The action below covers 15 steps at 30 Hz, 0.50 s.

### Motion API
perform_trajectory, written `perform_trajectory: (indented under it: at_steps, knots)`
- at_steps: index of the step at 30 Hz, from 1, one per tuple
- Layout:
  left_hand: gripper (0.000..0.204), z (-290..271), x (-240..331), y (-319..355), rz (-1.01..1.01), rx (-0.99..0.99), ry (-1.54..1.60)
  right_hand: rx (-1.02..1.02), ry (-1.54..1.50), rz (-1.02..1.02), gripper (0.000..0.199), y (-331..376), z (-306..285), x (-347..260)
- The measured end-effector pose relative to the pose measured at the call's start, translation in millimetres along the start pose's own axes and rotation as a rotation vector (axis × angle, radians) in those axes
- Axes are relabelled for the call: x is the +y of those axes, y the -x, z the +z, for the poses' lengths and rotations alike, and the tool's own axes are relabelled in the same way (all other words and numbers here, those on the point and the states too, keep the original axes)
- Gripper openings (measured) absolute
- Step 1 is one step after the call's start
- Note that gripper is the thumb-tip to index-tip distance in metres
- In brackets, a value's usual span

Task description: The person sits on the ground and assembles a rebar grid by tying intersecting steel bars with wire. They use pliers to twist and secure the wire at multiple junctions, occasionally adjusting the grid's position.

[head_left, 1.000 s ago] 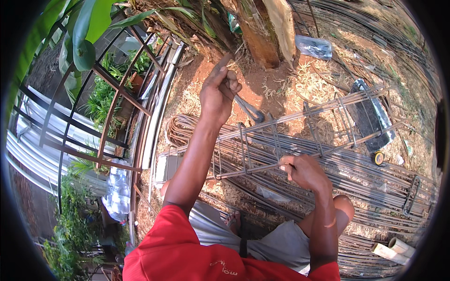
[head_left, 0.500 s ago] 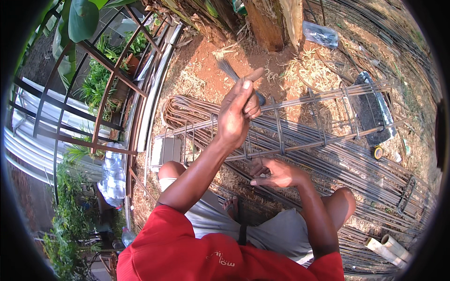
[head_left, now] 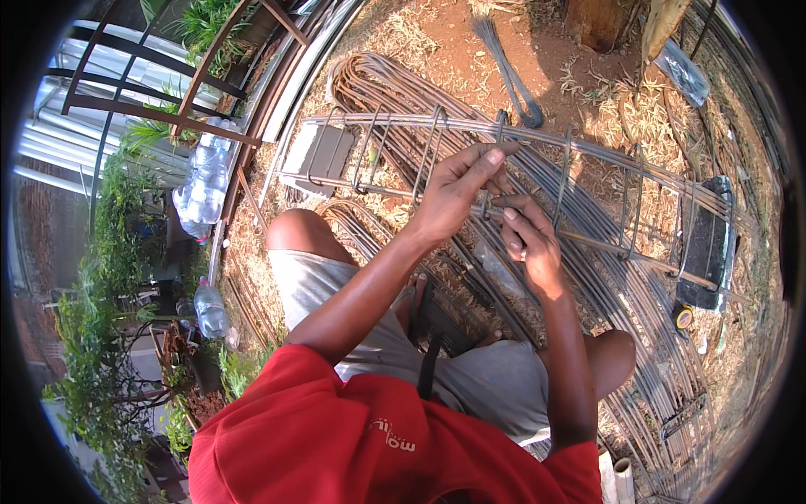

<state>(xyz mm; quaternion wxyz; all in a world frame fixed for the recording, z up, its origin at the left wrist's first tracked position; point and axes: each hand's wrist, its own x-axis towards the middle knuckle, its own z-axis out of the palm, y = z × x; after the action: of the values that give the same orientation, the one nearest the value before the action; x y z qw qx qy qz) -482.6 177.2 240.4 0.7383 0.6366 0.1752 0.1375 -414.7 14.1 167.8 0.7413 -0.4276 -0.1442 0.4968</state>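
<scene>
A long rebar cage (head_left: 617, 246) with square stirrups (head_left: 563, 178) lies across in front of me. Over its middle, my left hand (head_left: 460, 186) is closed, thumb and forefinger pressed together by a stirrup. Close beside it, on the right, my right hand (head_left: 532, 242) has its fingers bent in a pinch at the near bar. Whatever is between the fingers of either hand is too small or hidden to name. Beyond the cage, a bundle of thin dark tie wire (head_left: 510, 74), folded at one end, rests on the soil.
A grey block (head_left: 317, 156) supports the cage's left end; a black block (head_left: 708, 244) is under the right. A yellow-black tape measure (head_left: 684, 318) lies near it. Long steel bars (head_left: 621, 315) run beneath. Plastic bottles (head_left: 204, 185) and a metal frame (head_left: 197, 63) stand left.
My left hand has come down from above the cage to its bars, beside my right hand. The right hand has moved up to the near bar. The whole view has shifted and turned.
</scene>
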Motion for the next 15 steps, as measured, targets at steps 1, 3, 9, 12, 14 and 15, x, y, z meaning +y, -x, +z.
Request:
perform_trajectory:
  at_steps: [1, 3, 9, 12, 14, 15]
  knots:
    - [0.048, -6, -1, 3, -0.026, 0.044, -0.032, 0.000, 0.047, 0.043, 0.022, -5, 2, 4]
    - [0.049, -16, 0, 8, -0.051, 0.158, -0.113, -0.040, 0.027, 0.017, 0.024, -14, 11, 15]
    - [0.050, -43, 17, 31, -0.137, 0.252, 0.037, -0.132, -0.017, 0.078, 0.027, -34, 22, 38]
    - [0.046, -42, 22, 39, -0.181, 0.292, 0.159, -0.188, -0.086, 0.107, 0.026, -39, 24, 44]
    - [0.047, -37, 22, 41, -0.203, 0.342, 0.201, -0.199, -0.095, 0.113, 0.026, -43, 24, 46]
    - [0.050, -33, 22, 40, -0.193, 0.357, 0.174, -0.215, -0.140, 0.120, 0.026, -45, 24, 46]
